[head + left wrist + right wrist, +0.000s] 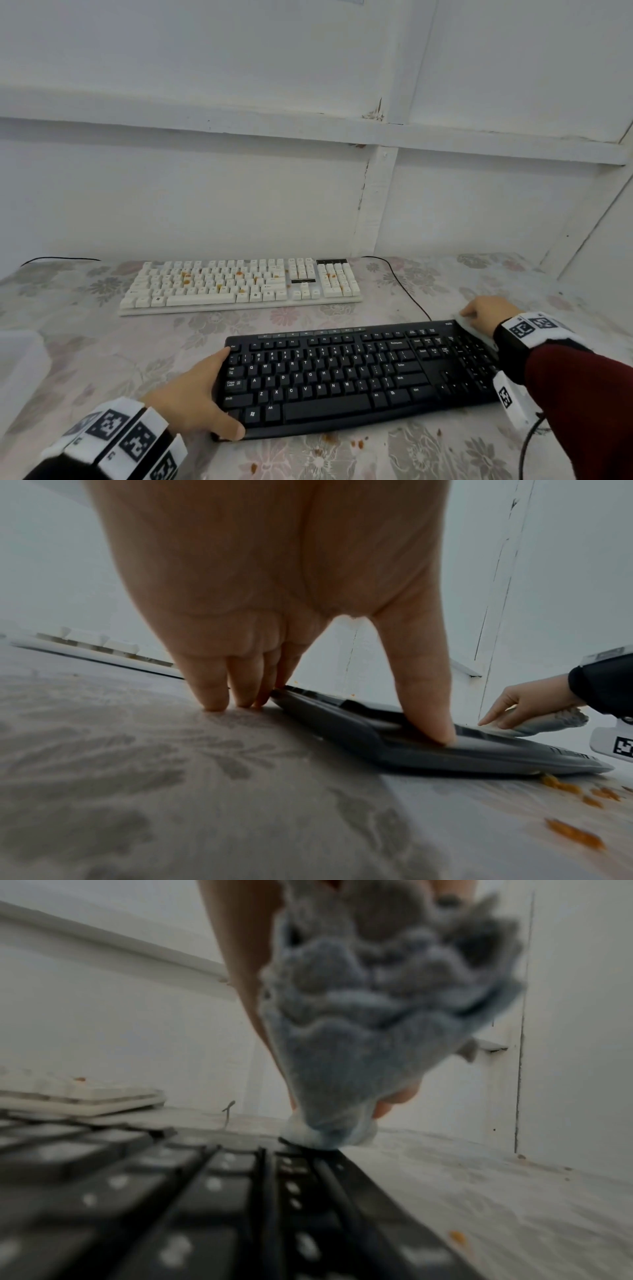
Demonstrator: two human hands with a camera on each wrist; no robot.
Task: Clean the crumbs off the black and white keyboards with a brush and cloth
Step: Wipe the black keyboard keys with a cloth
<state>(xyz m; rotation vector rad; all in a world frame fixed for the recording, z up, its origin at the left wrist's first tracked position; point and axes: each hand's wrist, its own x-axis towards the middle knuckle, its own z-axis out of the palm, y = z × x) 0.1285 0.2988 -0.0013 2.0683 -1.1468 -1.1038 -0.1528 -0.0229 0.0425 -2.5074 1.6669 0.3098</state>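
Observation:
The black keyboard (342, 377) (445, 753) (171, 1204) lies near me on the flowered tablecloth. My left hand (224, 394) (325, 718) braces its left end: the thumb presses on the front left corner and the straight fingers stand on the cloth beside the edge. My right hand (479, 313) (520, 704) grips a bunched grey-blue cloth (472, 325) (548, 721) (359, 1042), pressed on the keyboard's far right corner. Farther back lies the white keyboard (239, 284) (103, 645) (85, 1096), with orange crumbs (186, 277) on its keys. No brush is in view.
Orange crumbs (358, 444) (575, 837) (457, 1237) lie on the cloth in front of and right of the black keyboard. A black cable (407, 291) runs between the keyboards. A pale box (20, 363) sits at the left edge. White walls close off the back and right.

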